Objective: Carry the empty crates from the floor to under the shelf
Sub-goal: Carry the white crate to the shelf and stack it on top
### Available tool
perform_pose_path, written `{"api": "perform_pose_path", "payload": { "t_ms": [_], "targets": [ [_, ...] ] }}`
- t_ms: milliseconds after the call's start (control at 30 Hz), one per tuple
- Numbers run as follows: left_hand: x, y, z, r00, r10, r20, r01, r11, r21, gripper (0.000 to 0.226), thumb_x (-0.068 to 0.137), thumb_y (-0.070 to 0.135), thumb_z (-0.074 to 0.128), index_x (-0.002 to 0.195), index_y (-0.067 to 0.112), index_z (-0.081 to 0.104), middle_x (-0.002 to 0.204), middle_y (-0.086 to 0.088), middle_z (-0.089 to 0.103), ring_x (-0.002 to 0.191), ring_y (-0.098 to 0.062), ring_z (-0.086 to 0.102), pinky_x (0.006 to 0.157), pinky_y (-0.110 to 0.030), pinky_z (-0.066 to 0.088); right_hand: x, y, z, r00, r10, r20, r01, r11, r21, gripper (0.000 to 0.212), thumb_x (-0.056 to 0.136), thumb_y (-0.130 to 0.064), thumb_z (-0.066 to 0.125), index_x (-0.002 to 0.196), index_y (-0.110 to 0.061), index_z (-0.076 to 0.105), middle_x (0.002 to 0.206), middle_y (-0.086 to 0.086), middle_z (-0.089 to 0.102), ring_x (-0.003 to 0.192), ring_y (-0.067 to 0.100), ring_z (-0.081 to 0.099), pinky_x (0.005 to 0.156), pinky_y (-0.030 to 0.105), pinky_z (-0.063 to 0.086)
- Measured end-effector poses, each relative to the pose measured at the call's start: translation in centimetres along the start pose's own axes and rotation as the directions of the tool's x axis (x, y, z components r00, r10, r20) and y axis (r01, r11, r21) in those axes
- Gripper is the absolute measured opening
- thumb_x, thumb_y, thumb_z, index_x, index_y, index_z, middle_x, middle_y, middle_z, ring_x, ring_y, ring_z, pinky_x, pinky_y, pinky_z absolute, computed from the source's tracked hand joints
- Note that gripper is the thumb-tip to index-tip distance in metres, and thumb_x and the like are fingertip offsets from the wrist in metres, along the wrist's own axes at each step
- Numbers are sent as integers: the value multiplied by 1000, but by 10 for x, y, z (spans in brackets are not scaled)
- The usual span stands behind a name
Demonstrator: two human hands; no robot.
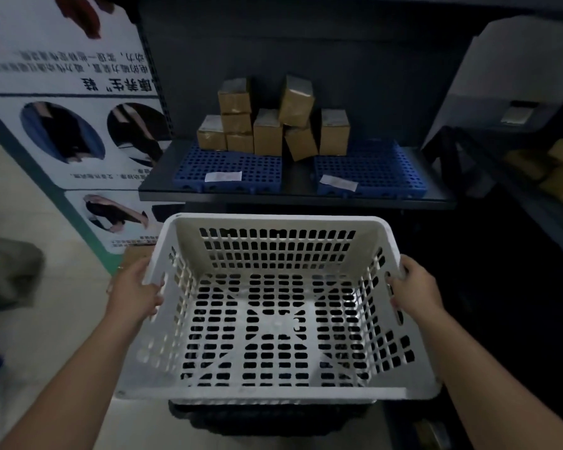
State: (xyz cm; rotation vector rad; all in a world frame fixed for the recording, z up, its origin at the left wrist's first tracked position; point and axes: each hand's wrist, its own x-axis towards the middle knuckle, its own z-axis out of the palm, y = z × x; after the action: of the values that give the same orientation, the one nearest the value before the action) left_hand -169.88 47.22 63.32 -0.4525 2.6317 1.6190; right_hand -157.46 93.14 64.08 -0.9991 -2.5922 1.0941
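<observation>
An empty white perforated plastic crate (275, 224) hangs in the air in front of me, its open top facing me. My left hand (137, 289) grips its left rim at the handle slot. My right hand (415, 287) grips the right rim the same way. The crate's far edge is just below the front lip of the dark shelf (293, 197). The space under the shelf is dark and mostly hidden behind the crate. Below the crate's near edge lies a dark shape (273, 417) that I cannot make out.
On the shelf lie two blue perforated mats (231, 167) with paper labels and several small cardboard boxes (267, 131) stacked at the back. A printed poster board (75, 131) leans at the left. Another dark rack with yellowish packages (553, 167) stands at the right. Pale floor (30, 336) lies left.
</observation>
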Motion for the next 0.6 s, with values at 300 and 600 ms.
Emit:
{"api": "perform_pose_path", "payload": {
  "t_ms": [300, 600],
  "targets": [
    [20, -16, 10, 997, -80, -21, 81, 995, 62, 60, 92, -7, 54, 145, 21, 51, 106, -21, 66, 69, -34, 61, 62, -38, 49, 26, -8, 23, 999, -21, 38, 24, 996, -85, 15, 91, -17, 56, 96, -30, 59, 74, -1, 68, 55, 23, 67, 53, 37, 58],
    [22, -16, 4, 998, -64, -17, 65, 994, 92, 62, 91, -10, 52, 145, 19, 52, 116, -22, 62, 68, -36, 62, 61, -38, 51, 21, -8, 22, 998, -22, 63, 27, 996, -90, 17, 94, -15, 54, 106, -27, 57, 79, 4, 68, 63, 25, 67, 59, 36, 58]
  ]
}}
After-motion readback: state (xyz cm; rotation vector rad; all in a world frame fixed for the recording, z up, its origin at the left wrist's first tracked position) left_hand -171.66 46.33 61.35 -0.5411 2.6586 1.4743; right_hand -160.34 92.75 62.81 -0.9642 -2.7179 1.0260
